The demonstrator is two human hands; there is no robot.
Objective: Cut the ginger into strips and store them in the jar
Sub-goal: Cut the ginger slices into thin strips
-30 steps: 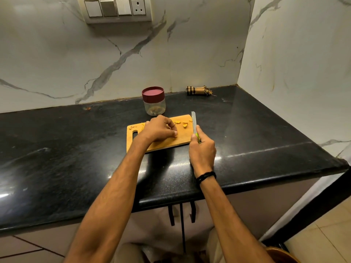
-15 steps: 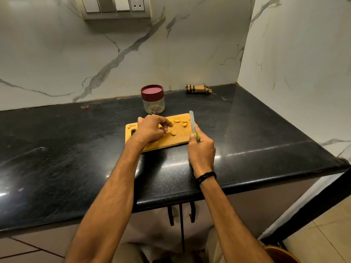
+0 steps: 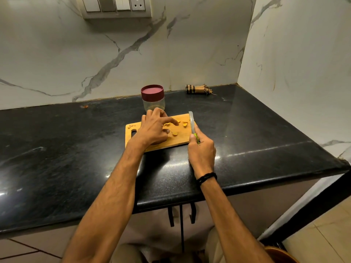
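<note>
While the left hand [image 3: 152, 130] spreads its fingers over the board [image 3: 180, 139], fingertips touching a ginger piece, the right hand [image 3: 201, 151] stays outside the board's 3 o'clock edge, fist clamped on a knife [image 3: 192, 122] whose blade points toward 12 o'clock. Ginger pieces [image 3: 185, 123] lie scattered across the far half of the board, with one more [image 3: 174, 133] nearer the middle and small scraps [image 3: 131, 126] at its 10 o'clock corner. The jar [image 3: 152, 98], its maroon lid on, stands on the black table [image 3: 57, 149] just beyond the board at 12 o'clock. A rolled checked cloth [image 3: 198, 89] lies against the marble wall at 1 o'clock.
</note>
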